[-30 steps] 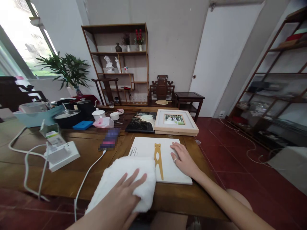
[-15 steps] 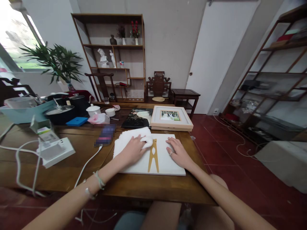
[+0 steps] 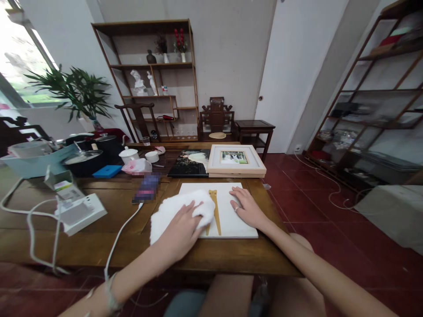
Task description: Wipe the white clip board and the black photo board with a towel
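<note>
A white board (image 3: 231, 218) with a thin yellow-brown stand piece (image 3: 216, 211) on it lies flat near the front edge of the wooden table (image 3: 99, 237). My left hand (image 3: 180, 226) presses a fluffy white cloth (image 3: 168, 210) onto the board's left side, fingers curled over the cloth. My right hand (image 3: 246, 207) rests flat on the board's right part with its fingers stretched out and a ring on one finger.
Behind the board lie a light wooden picture frame (image 3: 236, 159) and a dark photo print (image 3: 191, 163). To the left are a white power strip (image 3: 82, 213) with cables, a blue tub (image 3: 36, 160), a black pan (image 3: 84, 160), cups and a pink bag. Shelves and chairs stand beyond.
My left hand has pulled the cloth back from the board's far left corner toward me and down its left side. My right hand has stayed flat on the board.
</note>
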Demonstrator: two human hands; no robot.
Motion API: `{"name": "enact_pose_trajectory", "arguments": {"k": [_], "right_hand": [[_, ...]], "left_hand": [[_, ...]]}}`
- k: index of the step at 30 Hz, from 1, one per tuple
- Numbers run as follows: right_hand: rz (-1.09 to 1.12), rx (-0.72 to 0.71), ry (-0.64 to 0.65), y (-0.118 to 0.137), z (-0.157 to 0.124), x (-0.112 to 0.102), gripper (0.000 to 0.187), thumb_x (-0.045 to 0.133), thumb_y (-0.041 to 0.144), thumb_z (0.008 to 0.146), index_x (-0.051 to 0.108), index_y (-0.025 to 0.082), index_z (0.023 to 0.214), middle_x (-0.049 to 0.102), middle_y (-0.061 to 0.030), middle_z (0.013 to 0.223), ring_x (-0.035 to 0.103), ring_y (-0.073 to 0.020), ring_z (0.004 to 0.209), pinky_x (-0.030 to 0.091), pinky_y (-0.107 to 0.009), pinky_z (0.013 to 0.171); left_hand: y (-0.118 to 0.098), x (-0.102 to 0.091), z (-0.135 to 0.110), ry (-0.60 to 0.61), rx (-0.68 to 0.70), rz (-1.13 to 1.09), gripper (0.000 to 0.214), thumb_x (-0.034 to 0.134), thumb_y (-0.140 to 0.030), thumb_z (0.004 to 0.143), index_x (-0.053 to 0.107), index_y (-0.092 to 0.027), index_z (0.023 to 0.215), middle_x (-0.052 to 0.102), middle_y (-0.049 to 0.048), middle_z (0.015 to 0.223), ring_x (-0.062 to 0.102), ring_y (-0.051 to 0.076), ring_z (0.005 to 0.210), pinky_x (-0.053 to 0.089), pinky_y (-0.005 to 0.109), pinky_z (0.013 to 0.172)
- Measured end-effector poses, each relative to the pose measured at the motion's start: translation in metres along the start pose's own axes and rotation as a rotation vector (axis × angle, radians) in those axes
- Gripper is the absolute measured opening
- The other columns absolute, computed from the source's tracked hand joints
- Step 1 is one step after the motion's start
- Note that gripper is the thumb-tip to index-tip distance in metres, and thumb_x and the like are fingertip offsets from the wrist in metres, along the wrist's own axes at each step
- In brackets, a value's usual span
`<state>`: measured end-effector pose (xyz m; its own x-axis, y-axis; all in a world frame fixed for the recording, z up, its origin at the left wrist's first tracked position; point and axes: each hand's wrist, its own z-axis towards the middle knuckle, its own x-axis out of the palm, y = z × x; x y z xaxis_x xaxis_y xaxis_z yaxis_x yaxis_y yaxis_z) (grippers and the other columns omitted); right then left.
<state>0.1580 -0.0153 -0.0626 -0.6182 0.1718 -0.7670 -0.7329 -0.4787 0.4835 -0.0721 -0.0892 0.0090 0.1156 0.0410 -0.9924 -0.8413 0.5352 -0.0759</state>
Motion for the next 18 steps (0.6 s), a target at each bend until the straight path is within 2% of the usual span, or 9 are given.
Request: {"name": "enact_pose_trajectory", "arguments": {"k": [5, 7, 9, 12, 16, 18], "right_hand": [[0.014, 0.005, 0.003, -0.002, 0.000, 0.001, 0.029, 0.042, 0.026, 0.083, 0.051, 0.019, 0.110, 0.046, -0.0099, 0.124, 0.035, -0.0237, 0.120, 0.032, -0.046, 0.096], [0.021, 0.007, 0.011, -0.002, 0.000, 0.001, 0.030, 0.042, 0.025, 0.082, 0.050, 0.019, 0.110, 0.046, -0.0098, 0.125, 0.035, -0.0237, 0.119, 0.032, -0.045, 0.096], [0.023, 0.001, 0.017, -0.002, 0.000, 0.000, 0.031, 0.042, 0.025, 0.082, 0.050, 0.019, 0.111, 0.046, -0.0096, 0.125, 0.035, -0.0236, 0.119, 0.032, -0.045, 0.097], [0.013, -0.007, 0.027, -0.002, 0.000, 0.000, 0.031, 0.041, 0.023, 0.081, 0.050, 0.019, 0.111, 0.046, -0.0098, 0.125, 0.034, -0.0238, 0.119, 0.031, -0.046, 0.097], [0.013, 0.002, 0.048, -0.003, 0.000, -0.001, 0.037, 0.040, 0.015, 0.077, 0.049, 0.017, 0.113, 0.043, -0.0108, 0.128, 0.031, -0.0237, 0.122, 0.030, -0.045, 0.097], [0.027, 0.002, 0.051, -0.004, -0.001, -0.002, 0.035, 0.041, 0.017, 0.079, 0.049, 0.018, 0.113, 0.044, -0.0103, 0.127, 0.032, -0.0234, 0.121, 0.030, -0.045, 0.097]], "left_hand": [[0.028, 0.015, 0.057, -0.095, 0.102, -0.109, 0.039, 0.031, -0.036, 0.091, 0.061, -0.012, 0.102, 0.046, 0.0131, 0.130, 0.028, 0.025, 0.129, 0.025, 0.042, 0.104], [0.031, 0.018, 0.070, -0.093, 0.168, -0.111, 0.038, 0.032, -0.035, 0.091, 0.058, -0.014, 0.107, 0.041, 0.0114, 0.135, 0.023, 0.024, 0.131, 0.020, 0.043, 0.106], [0.028, 0.018, 0.073, -0.061, 0.251, -0.091, 0.034, 0.035, -0.034, 0.090, 0.059, -0.016, 0.107, 0.037, 0.0091, 0.137, 0.019, 0.023, 0.132, 0.018, 0.044, 0.106], [0.010, 0.014, 0.055, -0.002, 0.389, -0.032, 0.026, 0.041, -0.030, 0.087, 0.063, -0.019, 0.098, 0.037, 0.0063, 0.138, 0.016, 0.024, 0.133, 0.016, 0.046, 0.106], [-0.024, 0.004, 0.008, 0.066, 0.471, 0.022, 0.022, 0.045, -0.026, 0.084, 0.064, -0.019, 0.091, 0.035, 0.0053, 0.139, 0.018, 0.027, 0.132, 0.017, 0.046, 0.106], [-0.035, -0.001, -0.011, 0.089, 0.489, 0.014, 0.025, 0.047, -0.026, 0.083, 0.060, -0.019, 0.103, 0.033, 0.0054, 0.140, 0.018, 0.027, 0.132, 0.018, 0.046, 0.106]]}}
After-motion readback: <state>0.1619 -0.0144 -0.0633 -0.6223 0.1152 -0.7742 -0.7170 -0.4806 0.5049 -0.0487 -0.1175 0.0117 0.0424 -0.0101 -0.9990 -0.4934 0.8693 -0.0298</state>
